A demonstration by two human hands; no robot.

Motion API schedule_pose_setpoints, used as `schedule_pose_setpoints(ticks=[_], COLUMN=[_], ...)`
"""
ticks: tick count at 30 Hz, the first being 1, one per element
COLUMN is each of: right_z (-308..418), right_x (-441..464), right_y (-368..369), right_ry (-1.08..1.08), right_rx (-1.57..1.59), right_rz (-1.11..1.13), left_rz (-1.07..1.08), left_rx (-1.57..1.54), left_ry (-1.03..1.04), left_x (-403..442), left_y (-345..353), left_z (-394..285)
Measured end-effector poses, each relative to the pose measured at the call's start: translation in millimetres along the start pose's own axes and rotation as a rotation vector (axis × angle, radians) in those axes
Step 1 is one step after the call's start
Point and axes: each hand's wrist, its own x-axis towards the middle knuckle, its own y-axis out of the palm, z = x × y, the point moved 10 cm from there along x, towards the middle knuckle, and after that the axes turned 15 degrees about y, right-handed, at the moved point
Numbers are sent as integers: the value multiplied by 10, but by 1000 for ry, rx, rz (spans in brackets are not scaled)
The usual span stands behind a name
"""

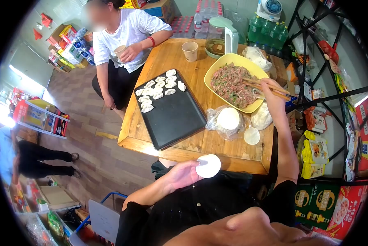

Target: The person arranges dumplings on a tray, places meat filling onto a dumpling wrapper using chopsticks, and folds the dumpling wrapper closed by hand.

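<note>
On the fingers of my left hand, near the table's front edge, lies a round white dumpling wrapper. My right hand grips a pair of wooden chopsticks, whose tips reach into minced meat with green bits. A yellow bowl holds that meat. Left of the bowl is a black baking tray with several folded dumplings at its far end. A stack of wrappers sits in clear plastic, with a loose wrapper beside it.
Behind the bowl stand a pitcher and a paper cup on the wooden table. Across the table sits a person holding a cup. Shelves with packets line the right; a chair stands lower left.
</note>
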Motion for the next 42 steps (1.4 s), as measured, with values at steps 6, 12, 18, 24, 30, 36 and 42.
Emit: schedule_pose_setpoints(ticks=[6, 12, 18, 24, 30, 36, 42], right_z=[-178, -288, -453, -324, -79, 307, 562], right_x=[-6, 62, 143, -194, -844, -1239, -1298], right_y=[94, 201, 65, -128, -83, 266, 394], right_ry=[4, 84, 173, 194, 95, -21, 39], right_rx=[97, 227, 558, 745, 454, 138, 112], right_rz=[27, 88, 66, 129, 296, 466, 487], left_rz=[-20, 0, 34, 132, 177, 227, 205], left_rx=[42, 56, 71, 20, -17, -90, -162], left_ry=[8, 16, 81, 219, 221, 207, 201], left_x=[23, 53, 169, 636, 804, 486, 290], left_y=[-50, 31, 171, 536, 821, 793, 665], left_z=[-10, -68, -243, -727, -895, -861, -785])
